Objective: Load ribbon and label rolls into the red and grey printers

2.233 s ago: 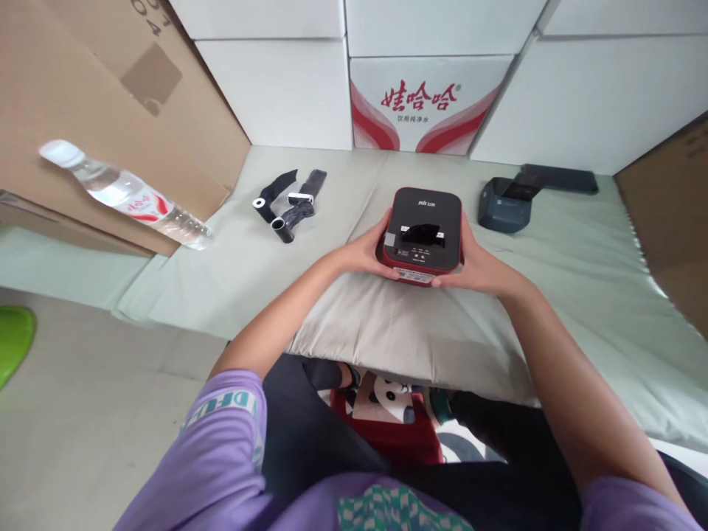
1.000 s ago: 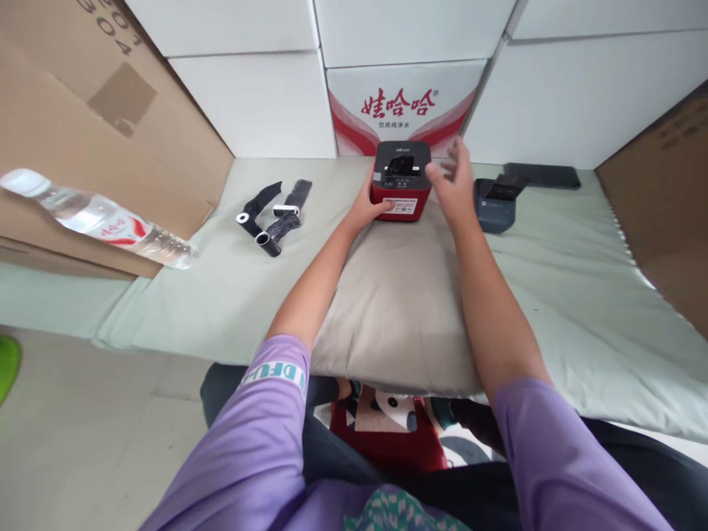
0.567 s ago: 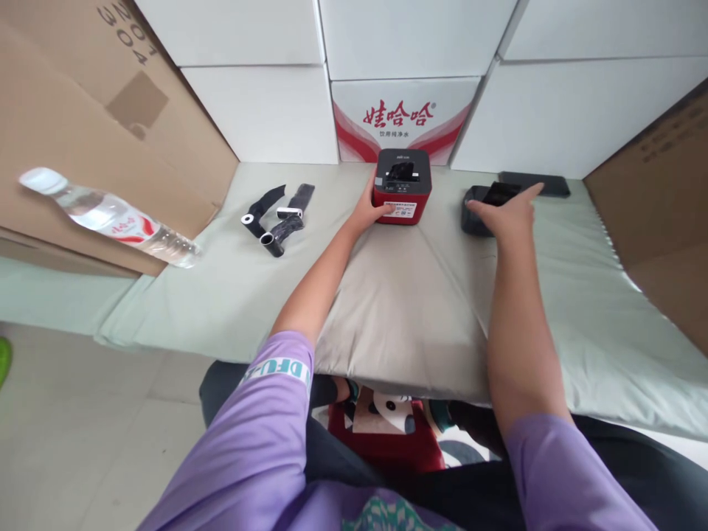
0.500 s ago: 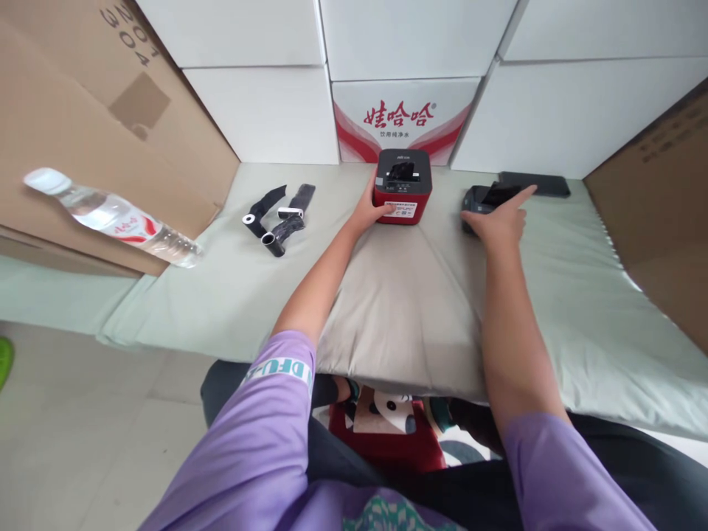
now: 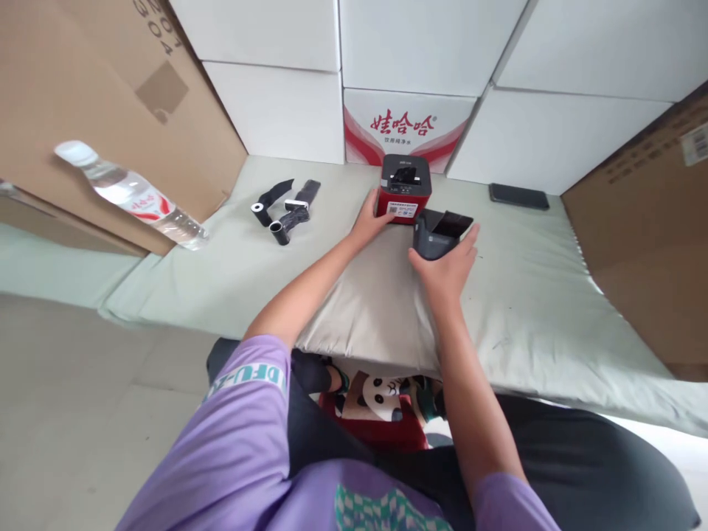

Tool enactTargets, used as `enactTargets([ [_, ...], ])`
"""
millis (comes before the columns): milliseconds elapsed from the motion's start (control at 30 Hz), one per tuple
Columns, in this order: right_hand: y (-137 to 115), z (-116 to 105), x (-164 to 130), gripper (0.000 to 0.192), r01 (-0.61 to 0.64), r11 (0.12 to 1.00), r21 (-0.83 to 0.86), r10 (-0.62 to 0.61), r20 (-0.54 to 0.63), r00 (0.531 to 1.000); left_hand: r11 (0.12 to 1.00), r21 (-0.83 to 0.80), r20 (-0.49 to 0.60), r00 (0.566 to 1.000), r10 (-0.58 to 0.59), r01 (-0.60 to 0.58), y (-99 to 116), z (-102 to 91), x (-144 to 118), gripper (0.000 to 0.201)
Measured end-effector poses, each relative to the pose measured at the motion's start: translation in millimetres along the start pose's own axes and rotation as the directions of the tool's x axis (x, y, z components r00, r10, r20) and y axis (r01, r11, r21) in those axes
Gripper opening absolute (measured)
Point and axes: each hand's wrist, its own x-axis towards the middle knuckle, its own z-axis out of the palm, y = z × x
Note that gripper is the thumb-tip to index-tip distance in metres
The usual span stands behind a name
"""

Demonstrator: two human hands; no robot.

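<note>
"Two hands in contact with equipment. Report edges and room first."

"Left hand (image 5: 372, 221) is partly curled about the left side of a red box-shaped device with a black top (image 5: 405, 193), thumb laid on its labelled front, keeping hold of it. Right hand (image 5: 447, 267) is closed round a dark grey, rounded device (image 5: 430, 242) with a flat black piece projecting from its top. Both devices are on a pale green-grey cloth cover (image 5: 381, 313), well back from its near edge; cloth extends between them and that edge, and further to the right."

"Hidden or cut off?"

"The left fingers are partly out of sight. The dark grey device overlaps the red one's lower right corner in view; whether they touch cannot be told. The brown cardboard box at right (image 5: 647, 243) runs out of frame."

"Obstructions?"

"White cartons (image 5: 406, 48), one bearing red lettering, rise directly behind the red device. A flat black slab (image 5: 518, 196) lies to the right rear, apart from the right hand. Small black rolls and strips (image 5: 280, 234) lie well left, and beyond them stands a clear plastic bottle with a white cap (image 5: 147, 203)."
</note>
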Motion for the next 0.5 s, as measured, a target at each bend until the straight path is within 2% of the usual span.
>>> enactTargets([
  [67, -5.0, 9.9, -17.1, 0.13, 0.075, 0.997, 0.01, -0.076, 0.02, 0.997, 0.994, 0.025, -0.065, 0.992, -0.104, 0.106, 13.1, -2.3, -35.1, 0.073],
  [133, -8.4, 22.2, -27.7, 0.126, 0.132, 0.991, 0.001, -0.132, 0.051, 0.99, 0.989, 0.053, 0.007, 0.99, -0.14, 0.14, 29.0, -8.0, -67.1, 0.056],
  [200, -9.1, 34.6, -33.1, 0.123, 0.169, 0.985, -0.018, -0.167, 0.079, 0.983, 0.981, 0.134, 0.059, 0.987, -0.152, 0.143, 43.9, -15.6, -87.4, 0.045],
  [333, -2.4, 51.6, -36.4, 0.123, 0.189, 0.98, -0.056, -0.183, 0.096, 0.978, 0.954, 0.257, 0.089, 0.979, -0.182, 0.154, 58.2, -26.9, -92.8, 0.043],
  [500, 9.4, 55.4, -34.4, 0.131, 0.201, 0.978, -0.058, -0.193, 0.12, 0.974, 0.955, 0.251, 0.069, 0.982, -0.178, 0.156, 53.8, -25.8, -89.6, 0.044],
])
